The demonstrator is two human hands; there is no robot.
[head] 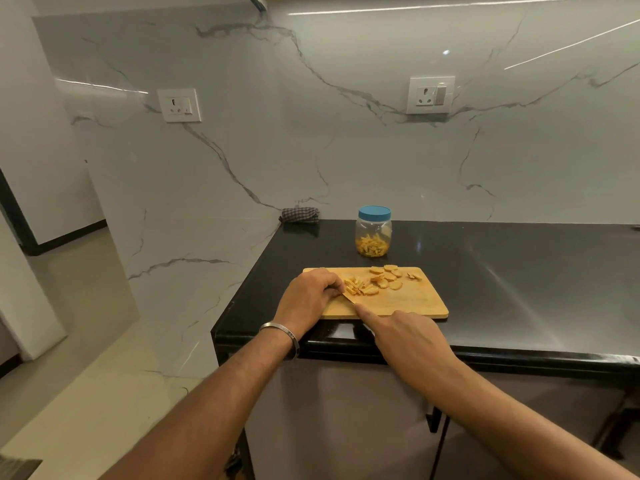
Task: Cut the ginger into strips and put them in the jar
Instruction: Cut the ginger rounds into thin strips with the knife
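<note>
A wooden cutting board point(412, 303) lies at the near left corner of the black counter. On it are round ginger slices point(387, 278) and a small heap of cut ginger strips point(355, 285). My left hand point(308, 296) rests on the board's left end with its fingers curled against the strips. My right hand point(405, 336) grips a knife point(349, 298), index finger stretched along the blade's back; the blade tip lies by the strips. Behind the board stands a clear jar point(373, 232) with a blue lid on, holding ginger strips at the bottom.
A folded checked cloth point(300, 215) lies at the counter's back left corner against the marble wall. The black counter point(519, 271) stretches off to the right. Its left edge drops to the floor just beside the board. Two wall sockets sit above.
</note>
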